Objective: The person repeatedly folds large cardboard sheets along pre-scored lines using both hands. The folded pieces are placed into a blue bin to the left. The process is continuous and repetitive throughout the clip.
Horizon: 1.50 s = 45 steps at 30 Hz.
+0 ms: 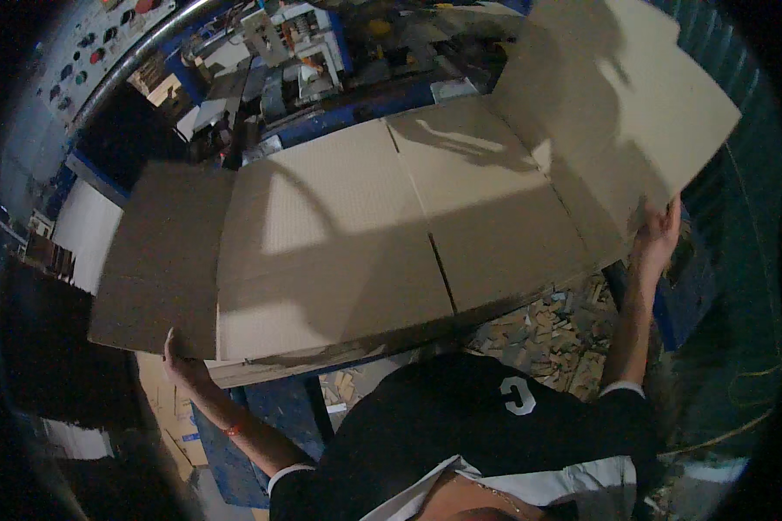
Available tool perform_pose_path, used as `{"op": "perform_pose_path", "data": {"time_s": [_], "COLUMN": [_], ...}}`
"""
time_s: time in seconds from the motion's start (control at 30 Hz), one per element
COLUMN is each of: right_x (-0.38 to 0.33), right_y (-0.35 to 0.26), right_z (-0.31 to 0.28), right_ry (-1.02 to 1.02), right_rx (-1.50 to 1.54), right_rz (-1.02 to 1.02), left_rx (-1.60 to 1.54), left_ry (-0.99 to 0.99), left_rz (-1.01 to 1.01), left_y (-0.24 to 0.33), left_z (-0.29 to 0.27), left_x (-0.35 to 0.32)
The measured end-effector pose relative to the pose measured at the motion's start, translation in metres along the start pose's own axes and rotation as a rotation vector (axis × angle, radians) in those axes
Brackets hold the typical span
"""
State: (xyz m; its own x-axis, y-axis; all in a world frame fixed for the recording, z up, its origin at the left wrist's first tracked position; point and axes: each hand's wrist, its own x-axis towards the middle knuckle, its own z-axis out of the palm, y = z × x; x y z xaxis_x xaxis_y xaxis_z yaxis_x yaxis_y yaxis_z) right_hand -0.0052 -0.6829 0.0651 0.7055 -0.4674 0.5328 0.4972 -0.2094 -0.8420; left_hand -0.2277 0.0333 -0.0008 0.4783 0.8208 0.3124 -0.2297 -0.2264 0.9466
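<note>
A large brown cardboard sheet (339,234) lies spread out in front of me, with creases and a dark slot near its middle. Its left flap (161,252) stands in shadow, and its right flap (643,104) rises at an angle. At the lower corner of the left flap, my left hand (182,363) grips the edge, fingers partly hidden behind the board. My right hand (660,230) holds the lower edge of the right flap, with fingertips showing beside it. More cardboard layers show beneath the sheet's near edge.
Beyond the sheet stands a machine (304,69) with blue and metal parts. A control panel (96,56) with knobs is at the far left, behind a metal pipe (148,48). Cardboard scraps (556,339) litter the floor below. Green corrugated material (738,286) lines the right side.
</note>
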Motion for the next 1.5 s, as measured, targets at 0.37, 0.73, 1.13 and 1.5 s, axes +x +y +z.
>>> {"op": "perform_pose_path", "data": {"time_s": [0.37,0.73,1.13,1.5], "right_x": [-0.127,-0.062,0.042,0.113], "right_y": [-0.007,0.026,0.115,0.17], "right_z": [0.054,0.088,0.141,0.201], "right_ry": [-1.27,-1.37,-0.743,-0.806], "right_rx": [-0.714,-0.737,-0.466,-0.319], "right_rz": [-0.848,-0.733,-0.132,0.479], "left_rx": [0.976,1.008,0.81,0.718], "left_ry": [-0.918,-0.968,-1.19,-0.557], "left_rz": [0.615,0.752,0.345,0.112], "left_y": [0.067,0.056,0.052,-0.066], "left_z": [0.116,0.132,0.164,0.18], "left_x": [-0.126,-0.076,-0.028,0.077]}}
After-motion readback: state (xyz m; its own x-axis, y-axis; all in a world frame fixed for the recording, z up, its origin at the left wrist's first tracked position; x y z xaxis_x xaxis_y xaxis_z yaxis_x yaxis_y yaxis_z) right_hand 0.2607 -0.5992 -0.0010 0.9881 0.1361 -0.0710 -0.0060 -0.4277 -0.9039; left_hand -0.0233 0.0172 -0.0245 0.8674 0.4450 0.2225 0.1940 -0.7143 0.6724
